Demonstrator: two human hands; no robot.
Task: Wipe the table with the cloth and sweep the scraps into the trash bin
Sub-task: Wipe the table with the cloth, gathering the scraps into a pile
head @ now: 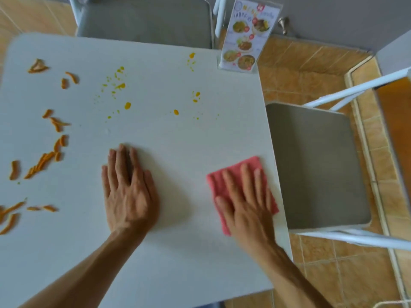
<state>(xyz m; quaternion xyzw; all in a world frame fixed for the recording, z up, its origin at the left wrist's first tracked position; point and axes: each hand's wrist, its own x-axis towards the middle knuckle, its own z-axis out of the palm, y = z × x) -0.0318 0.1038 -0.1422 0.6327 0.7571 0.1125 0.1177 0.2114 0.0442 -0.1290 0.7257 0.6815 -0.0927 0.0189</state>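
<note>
A folded pink cloth (218, 183) lies flat near the right edge of the white table (178, 138). My right hand (246, 203) presses down on the cloth with fingers spread. My left hand (129, 187) rests flat on the bare tabletop to the left of the cloth, holding nothing. Several orange peel scraps (42, 163) are scattered along the table's left side. Yellow-orange sauce drops (120, 85) and further sauce spots (195, 96) dot the far half. No trash bin is in view.
A menu stand (246, 34) stands upright at the table's far right corner. One grey-seated chair (315, 165) sits right of the table, another chair (144, 18) at the far side. Tan floor tiles (300, 70) surround them.
</note>
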